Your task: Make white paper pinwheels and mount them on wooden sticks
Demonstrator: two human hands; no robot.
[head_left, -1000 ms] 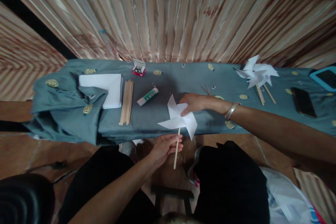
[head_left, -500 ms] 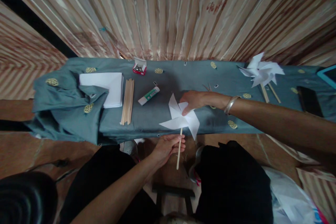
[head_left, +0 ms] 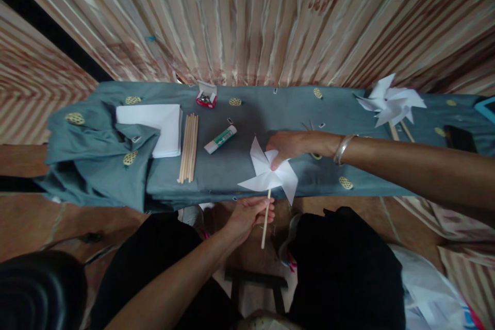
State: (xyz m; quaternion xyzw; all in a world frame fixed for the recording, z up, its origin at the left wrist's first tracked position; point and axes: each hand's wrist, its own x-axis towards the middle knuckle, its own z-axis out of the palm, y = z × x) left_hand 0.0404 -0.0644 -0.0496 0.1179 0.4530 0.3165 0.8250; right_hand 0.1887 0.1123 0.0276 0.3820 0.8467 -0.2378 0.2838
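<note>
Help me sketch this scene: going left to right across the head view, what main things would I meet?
White paper, wooden sticks, green-and-white glue stick, single white pinwheel, pair of white pinwheels, dark phone, blue-edged device cut by the picture's edge.

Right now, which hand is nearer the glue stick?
Right. The right hand is to the right of the glue stick, apart from it, thumb on the pinwheel. The left hand is farther off, closer to the person, holding the pinwheel's stick.
</note>
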